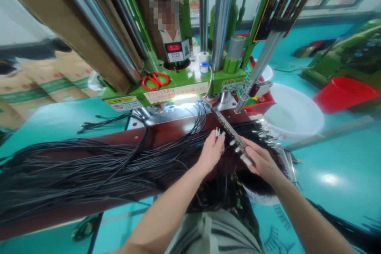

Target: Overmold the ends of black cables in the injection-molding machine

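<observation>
Before the green machine [178,80], the left hand [210,152] pinches small metal-tipped connectors [218,131] between thumb and fingers. The right hand [263,159] grips the near end of a narrow metal bar [226,126], which slants over the brown surface [104,138] near bundled black cables [119,166].

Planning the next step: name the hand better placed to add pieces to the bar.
Likely the left hand: it holds silvery pieces beside the metal bar; the right hand grips the bar's near end.
</observation>
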{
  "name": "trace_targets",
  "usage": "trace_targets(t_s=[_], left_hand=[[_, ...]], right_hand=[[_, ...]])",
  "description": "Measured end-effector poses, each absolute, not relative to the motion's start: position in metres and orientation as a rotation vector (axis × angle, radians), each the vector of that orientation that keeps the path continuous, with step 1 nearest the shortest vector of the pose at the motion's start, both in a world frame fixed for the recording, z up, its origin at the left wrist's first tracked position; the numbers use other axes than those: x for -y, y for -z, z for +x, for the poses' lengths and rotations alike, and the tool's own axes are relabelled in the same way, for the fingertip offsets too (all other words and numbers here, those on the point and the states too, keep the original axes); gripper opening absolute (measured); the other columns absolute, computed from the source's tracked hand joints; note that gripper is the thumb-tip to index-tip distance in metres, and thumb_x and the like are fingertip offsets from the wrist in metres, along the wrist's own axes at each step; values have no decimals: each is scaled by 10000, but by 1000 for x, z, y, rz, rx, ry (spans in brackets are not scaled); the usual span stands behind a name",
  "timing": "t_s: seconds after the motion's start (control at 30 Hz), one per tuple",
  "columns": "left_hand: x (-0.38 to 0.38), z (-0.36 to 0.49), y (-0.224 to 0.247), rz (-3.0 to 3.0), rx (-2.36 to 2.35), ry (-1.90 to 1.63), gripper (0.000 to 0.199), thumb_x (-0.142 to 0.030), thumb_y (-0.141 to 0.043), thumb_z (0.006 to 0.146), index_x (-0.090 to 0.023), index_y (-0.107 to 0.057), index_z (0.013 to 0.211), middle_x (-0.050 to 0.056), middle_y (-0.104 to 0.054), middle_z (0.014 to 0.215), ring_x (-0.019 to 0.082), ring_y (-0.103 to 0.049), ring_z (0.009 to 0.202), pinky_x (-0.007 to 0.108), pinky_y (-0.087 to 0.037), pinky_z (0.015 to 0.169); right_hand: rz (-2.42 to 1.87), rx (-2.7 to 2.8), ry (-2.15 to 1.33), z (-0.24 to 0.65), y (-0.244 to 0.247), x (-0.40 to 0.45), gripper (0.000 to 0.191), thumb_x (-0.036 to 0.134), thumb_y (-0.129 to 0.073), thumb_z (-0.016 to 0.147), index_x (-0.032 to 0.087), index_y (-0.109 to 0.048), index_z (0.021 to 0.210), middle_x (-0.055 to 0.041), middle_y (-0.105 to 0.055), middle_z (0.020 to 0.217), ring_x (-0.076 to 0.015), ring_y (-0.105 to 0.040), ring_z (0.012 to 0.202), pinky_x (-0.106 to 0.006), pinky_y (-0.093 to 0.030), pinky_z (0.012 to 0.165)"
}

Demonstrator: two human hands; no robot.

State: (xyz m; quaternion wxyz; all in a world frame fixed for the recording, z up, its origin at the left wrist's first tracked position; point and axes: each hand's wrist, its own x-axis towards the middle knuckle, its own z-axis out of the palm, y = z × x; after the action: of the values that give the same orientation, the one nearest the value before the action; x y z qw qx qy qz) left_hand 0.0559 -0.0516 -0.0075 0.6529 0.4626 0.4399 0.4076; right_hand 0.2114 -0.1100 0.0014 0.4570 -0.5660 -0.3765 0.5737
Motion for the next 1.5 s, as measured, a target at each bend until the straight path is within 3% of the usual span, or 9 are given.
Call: trace_targets(t_s=[0.47,0.57,0.7,0.8,0.9,1.0,1.1,1.23,1.5], left_hand=[[48,52,-1,840,-989,-842,362,-473,-658,630,-168,-464,651,-108,-306,373,13,-215,298,144,-147,302],[49,52,-1,832,-989,-842,366,-478,-657,630,-167,-465,650,-109,-304,370,13,-212,294,143,-142,301],[50,52,3,834,-992,-861,358,-469,-647,644,-173,-445,650,-111,-303,375,15,-211,297,145,-140,304],[50,52,6,903,-1013,-873,339,-471,-607,687,-174,-445,658,-104,-315,389,22,-227,305,153,-158,314],[48,48,5,1089,-1054,-942,350,-494,-504,766,-157,-492,675,-62,-397,453,44,-348,369,162,-254,355],[47,43,0,1199,-1109,-1086,355,-484,-400,831,-156,-516,760,-40,-442,524,62,-427,447,169,-329,417],[47,40,-1,1138,-1154,-1213,272,-459,-382,851,-193,-431,820,-82,-389,501,46,-358,402,159,-314,421],[46,43,4,1071,-1068,-1166,255,-423,-418,843,-210,-324,741,-108,-347,476,30,-295,370,144,-275,407],[42,41,1,974,-1025,-1005,284,-424,-554,748,-160,-469,688,-100,-335,408,11,-237,331,148,-188,367]], right_hand=[[-1391,1059,-1430,211,-7,109,611,429,-538,803,112,-427,1312,15,-497,552,-44,-312,362,-166,-194,317],[-1414,1072,-1425,210,-9,110,624,426,-545,795,96,-430,1312,-6,-530,571,-67,-368,396,-172,-247,322],[-1435,1255,-1259,211,-7,108,560,453,-568,780,144,-527,1246,-101,-637,905,-177,-571,727,-235,-462,517],[-1418,1336,-1169,211,-6,107,501,460,-584,771,180,-584,1186,-105,-596,1102,-230,-550,942,-274,-492,659],[-1436,1186,-1302,210,-6,108,522,440,-560,794,162,-534,1236,-102,-632,886,-146,-551,639,-212,-422,447],[-1430,1065,-1380,211,-7,110,528,423,-536,819,168,-480,1278,-5,-531,591,-56,-347,392,-165,-239,330],[-1393,1047,-1389,214,-5,110,516,426,-522,832,174,-474,1279,55,-406,488,-41,-274,358,-160,-188,334],[-1390,1058,-1417,218,-2,108,548,447,-531,825,158,-464,1286,53,-406,487,-41,-280,355,-163,-188,337],[-1417,1084,-1443,219,-4,108,565,465,-554,806,169,-475,1281,24,-459,547,-43,-294,372,-171,-203,338]])
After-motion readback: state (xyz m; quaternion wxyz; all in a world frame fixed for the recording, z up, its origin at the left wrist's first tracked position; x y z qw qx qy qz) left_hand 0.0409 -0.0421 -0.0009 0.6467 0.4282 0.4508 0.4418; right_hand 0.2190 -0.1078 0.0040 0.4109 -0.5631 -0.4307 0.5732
